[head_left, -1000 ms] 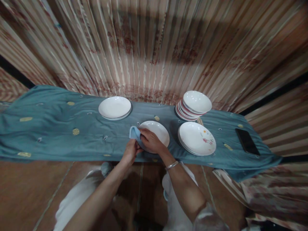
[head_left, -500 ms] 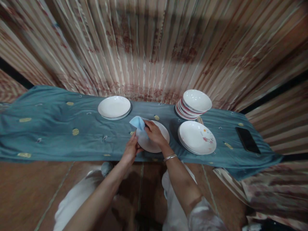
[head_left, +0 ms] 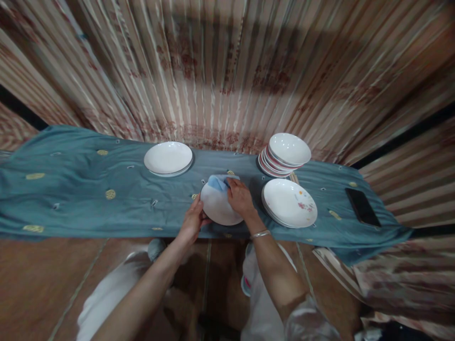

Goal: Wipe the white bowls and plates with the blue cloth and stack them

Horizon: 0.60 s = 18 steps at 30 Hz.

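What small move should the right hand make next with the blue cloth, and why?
Probably draw the blue cloth down across the white plate: the right hand presses it only at the far rim, the left hand steadies the left edge, and the middle lies uncovered.

Bare cloth [head_left: 71,199] lies open to the left; plate stacks [head_left: 289,203] and bowls [head_left: 286,154] crowd the right, curtain [head_left: 227,71] behind.

A pleated curtain [head_left: 227,71], striped cream and faded red, hangs across the whole back, and a paler band of light crosses its folds. Before it stands a long bench [head_left: 71,194], draped in teal fabric dotted with yellow. The floor [head_left: 39,284] is reddish-brown tile.
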### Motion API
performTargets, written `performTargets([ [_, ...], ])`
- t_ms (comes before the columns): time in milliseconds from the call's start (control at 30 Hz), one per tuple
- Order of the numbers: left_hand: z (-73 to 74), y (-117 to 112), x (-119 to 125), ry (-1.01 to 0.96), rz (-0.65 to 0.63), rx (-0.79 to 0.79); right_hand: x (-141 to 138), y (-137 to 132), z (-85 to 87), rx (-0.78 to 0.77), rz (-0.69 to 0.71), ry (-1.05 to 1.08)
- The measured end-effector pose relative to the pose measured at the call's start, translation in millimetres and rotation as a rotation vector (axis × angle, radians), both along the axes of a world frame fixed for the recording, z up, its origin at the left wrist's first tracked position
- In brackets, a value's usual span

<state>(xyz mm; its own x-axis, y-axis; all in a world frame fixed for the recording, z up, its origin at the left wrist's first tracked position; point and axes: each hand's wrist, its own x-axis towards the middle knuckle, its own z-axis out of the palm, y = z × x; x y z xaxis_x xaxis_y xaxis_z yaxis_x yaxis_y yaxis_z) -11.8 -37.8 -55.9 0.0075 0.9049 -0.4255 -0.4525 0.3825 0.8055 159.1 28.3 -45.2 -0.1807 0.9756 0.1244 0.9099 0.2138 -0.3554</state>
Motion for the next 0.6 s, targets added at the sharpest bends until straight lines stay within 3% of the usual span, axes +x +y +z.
performTargets([
  [600, 3.1, 2.1, 1.0, 0.009, 0.017, -0.019, 27.2, -36.1, 17.3, -0.079, -0.018, -0.286],
])
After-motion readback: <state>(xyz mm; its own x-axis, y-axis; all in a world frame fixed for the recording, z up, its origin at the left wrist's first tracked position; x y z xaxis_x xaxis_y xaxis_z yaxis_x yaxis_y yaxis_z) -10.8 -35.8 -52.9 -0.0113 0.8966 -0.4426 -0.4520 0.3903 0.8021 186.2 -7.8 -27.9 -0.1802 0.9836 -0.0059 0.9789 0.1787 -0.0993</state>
